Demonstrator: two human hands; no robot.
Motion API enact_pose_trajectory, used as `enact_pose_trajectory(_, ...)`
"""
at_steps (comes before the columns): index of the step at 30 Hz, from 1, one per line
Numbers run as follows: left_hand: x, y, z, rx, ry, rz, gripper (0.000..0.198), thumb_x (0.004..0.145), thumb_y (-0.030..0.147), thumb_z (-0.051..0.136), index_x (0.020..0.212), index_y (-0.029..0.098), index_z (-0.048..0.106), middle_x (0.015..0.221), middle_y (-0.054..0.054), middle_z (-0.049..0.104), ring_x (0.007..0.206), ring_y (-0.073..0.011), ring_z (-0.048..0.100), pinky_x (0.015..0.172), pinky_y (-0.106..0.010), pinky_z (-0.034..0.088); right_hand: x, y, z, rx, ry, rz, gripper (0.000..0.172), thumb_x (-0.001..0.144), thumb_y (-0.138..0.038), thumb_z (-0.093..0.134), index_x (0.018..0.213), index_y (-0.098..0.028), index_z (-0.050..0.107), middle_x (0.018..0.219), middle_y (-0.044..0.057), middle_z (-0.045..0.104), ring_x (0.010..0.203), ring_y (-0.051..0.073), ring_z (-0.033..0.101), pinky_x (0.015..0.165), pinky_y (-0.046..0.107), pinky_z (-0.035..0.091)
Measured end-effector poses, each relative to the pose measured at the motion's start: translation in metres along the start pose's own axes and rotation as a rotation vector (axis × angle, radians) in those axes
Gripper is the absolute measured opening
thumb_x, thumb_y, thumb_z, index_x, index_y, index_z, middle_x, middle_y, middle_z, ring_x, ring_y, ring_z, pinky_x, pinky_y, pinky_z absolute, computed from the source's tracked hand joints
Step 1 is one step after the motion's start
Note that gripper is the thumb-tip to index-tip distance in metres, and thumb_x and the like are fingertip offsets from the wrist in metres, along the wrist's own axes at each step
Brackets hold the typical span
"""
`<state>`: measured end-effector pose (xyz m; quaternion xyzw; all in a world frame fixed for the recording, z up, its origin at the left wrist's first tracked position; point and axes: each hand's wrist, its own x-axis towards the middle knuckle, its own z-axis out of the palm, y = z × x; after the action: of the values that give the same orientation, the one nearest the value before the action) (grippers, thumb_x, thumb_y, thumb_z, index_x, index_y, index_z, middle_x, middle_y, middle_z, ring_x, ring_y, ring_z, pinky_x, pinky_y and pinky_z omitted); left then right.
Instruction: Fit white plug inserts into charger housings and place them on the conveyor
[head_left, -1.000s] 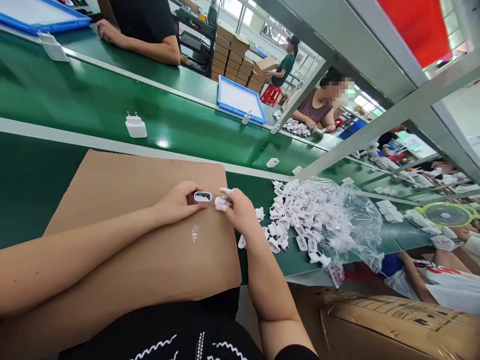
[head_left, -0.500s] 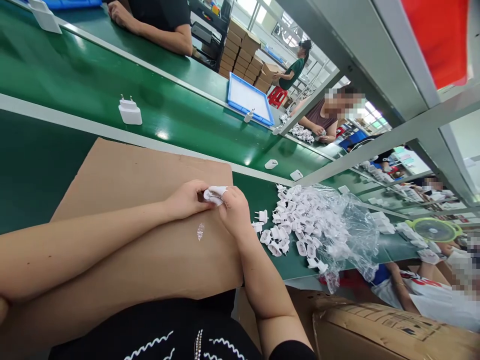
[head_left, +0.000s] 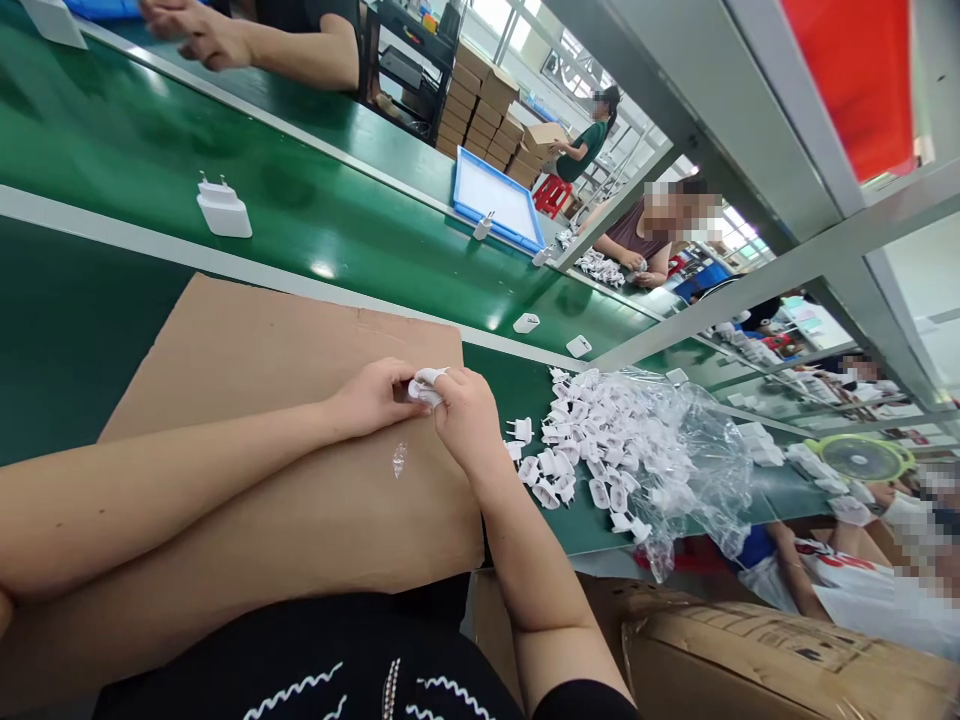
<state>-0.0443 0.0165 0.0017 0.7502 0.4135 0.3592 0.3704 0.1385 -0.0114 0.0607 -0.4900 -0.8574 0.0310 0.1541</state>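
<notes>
Above the brown cardboard sheet [head_left: 300,530], my left hand [head_left: 375,400] and my right hand [head_left: 469,412] are both closed on one small white plastic charger housing [head_left: 425,387]. My left fingers hold its near left end. The right thumb and fingers press on its right side and top, and they cover much of it. A small scrap of clear plastic [head_left: 400,460] lies on the cardboard below them. To the right of my right hand spreads a heap of white plug housings [head_left: 600,430], some with two pins, partly on a clear plastic bag [head_left: 712,450].
Beyond the cardboard runs a green conveyor belt [head_left: 300,235] carrying white chargers [head_left: 225,212]. A blue tray [head_left: 499,195] stands on its far side. Metal frame posts [head_left: 637,195] rise at right. A large carton [head_left: 750,650] sits low right. Co-workers [head_left: 300,45] sit across and alongside.
The chargers on the belt have shifted left. My right fingers have moved slightly over the white housing, which stays between both hands. The co-worker's hand opposite has risen and moved left.
</notes>
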Motion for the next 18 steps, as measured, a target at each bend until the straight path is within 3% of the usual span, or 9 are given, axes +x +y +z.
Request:
enact_pose_trajectory(6,-0.002,0.0,0.0,0.056,0.005,0.023,0.033,0.082,0.053,0.075,0.091,0.021,0.071,0.086,-0.002,0.069,0.082,-0.0204,0.059,0.072,-0.031,0.044,0.003,0.0,-0.003,-0.038,-0.019,-0.007,0.031,0.086,-0.002,0.05,0.102,-0.022,0.068,0.091,0.004,0.07,0.087,0.022,0.059,0.078,0.033,0.04)
enact_pose_trajectory(10,-0.006,-0.003,0.004,0.105,0.028,0.069,0.038,0.086,0.05,0.073,0.112,0.022,0.069,0.098,-0.003,0.071,0.084,-0.0205,0.06,0.074,-0.031,0.046,0.0,0.0,0.0,-0.016,0.011,0.015,0.036,0.081,0.001,0.049,0.1,-0.022,0.068,0.09,0.004,0.07,0.087,0.021,0.059,0.077,0.031,0.04)
enact_pose_trajectory(15,-0.009,-0.004,0.011,0.474,0.044,0.23,0.033,0.103,0.042,0.05,0.097,0.014,0.066,0.091,-0.01,0.068,0.084,-0.0256,0.057,0.077,-0.04,0.046,0.0,0.0,0.002,0.037,0.019,0.063,0.037,0.078,0.002,0.048,0.098,-0.023,0.067,0.093,0.003,0.07,0.089,0.02,0.06,0.075,0.029,0.041)
enact_pose_trajectory(18,-0.01,-0.001,0.013,0.712,0.047,0.26,0.043,0.104,0.046,0.048,0.108,0.008,0.067,0.095,-0.017,0.068,0.089,-0.031,0.059,0.077,-0.044,0.046,-0.001,0.001,0.005,0.06,0.022,0.122,0.035,0.076,0.001,0.048,0.093,-0.023,0.067,0.091,0.002,0.069,0.086,0.02,0.06,0.07,0.028,0.04)
